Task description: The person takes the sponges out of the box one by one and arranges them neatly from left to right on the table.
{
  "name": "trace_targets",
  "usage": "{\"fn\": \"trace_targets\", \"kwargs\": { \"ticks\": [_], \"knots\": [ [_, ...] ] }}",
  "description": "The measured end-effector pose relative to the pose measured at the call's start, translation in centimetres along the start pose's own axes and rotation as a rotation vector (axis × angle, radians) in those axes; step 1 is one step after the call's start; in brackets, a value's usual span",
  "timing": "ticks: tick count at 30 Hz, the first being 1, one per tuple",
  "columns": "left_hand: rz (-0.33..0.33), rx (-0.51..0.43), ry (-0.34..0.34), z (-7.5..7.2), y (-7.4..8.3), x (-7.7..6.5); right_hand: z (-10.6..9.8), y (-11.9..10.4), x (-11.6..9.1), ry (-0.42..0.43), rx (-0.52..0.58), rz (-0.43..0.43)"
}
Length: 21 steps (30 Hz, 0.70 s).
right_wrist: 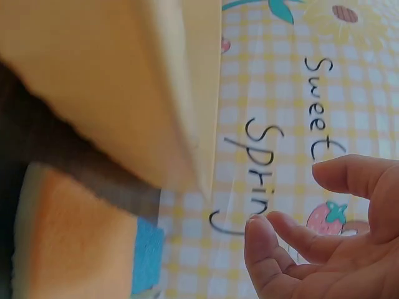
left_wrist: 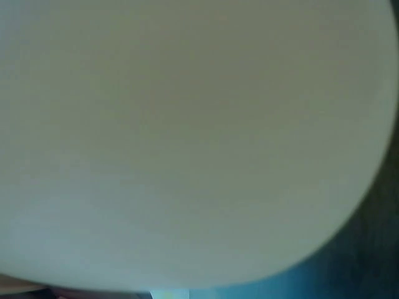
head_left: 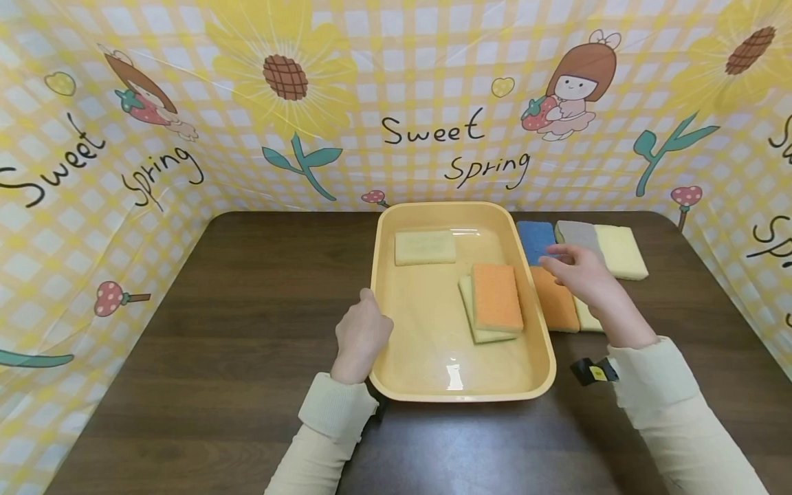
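My left hand (head_left: 364, 337) grips the left rim of a pale yellow tray (head_left: 458, 397), whose wall fills most of the left wrist view. Inside it lie a pale sponge (head_left: 425, 249) and, to the right, an orange sponge (head_left: 497, 297) stacked on another pale sponge (head_left: 482, 337). Beyond the tray's right rim, my right hand (head_left: 581, 275) hovers over more sponges, fingers loosely bent and holding nothing. Under and around it are an orange sponge (head_left: 555, 302), a blue sponge (head_left: 535, 240), a grey sponge (head_left: 578, 232) and a pale yellow sponge (head_left: 621, 252).
A dark wooden table (head_left: 247, 344) carries everything. A yellow checked cloth (head_left: 421, 82) with printed flowers and lettering stands upright behind it and along both sides. Part of another pale sponge (head_left: 588, 316) shows below the right hand.
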<state>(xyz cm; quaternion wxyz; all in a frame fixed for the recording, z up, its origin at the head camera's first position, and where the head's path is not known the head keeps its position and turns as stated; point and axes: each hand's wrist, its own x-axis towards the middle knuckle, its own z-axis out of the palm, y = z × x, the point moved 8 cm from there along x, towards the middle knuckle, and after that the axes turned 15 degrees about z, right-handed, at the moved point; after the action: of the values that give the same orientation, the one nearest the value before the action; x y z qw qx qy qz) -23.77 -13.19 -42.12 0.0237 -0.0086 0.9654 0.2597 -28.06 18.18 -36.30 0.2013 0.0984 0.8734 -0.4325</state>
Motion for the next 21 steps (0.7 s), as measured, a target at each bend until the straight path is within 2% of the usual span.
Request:
{"fn": "trace_targets", "kwargs": {
  "ticks": [12,21],
  "knots": [
    [-0.003,0.001,-0.007,-0.1,0.1,0.0,2.4,-2.9,0.1,-0.021,-0.035,-0.011],
    [-0.015,-0.001,-0.003,-0.2,0.2,-0.1,3.8,-3.5,1.0,-0.030,-0.078,0.034]
  ]
}}
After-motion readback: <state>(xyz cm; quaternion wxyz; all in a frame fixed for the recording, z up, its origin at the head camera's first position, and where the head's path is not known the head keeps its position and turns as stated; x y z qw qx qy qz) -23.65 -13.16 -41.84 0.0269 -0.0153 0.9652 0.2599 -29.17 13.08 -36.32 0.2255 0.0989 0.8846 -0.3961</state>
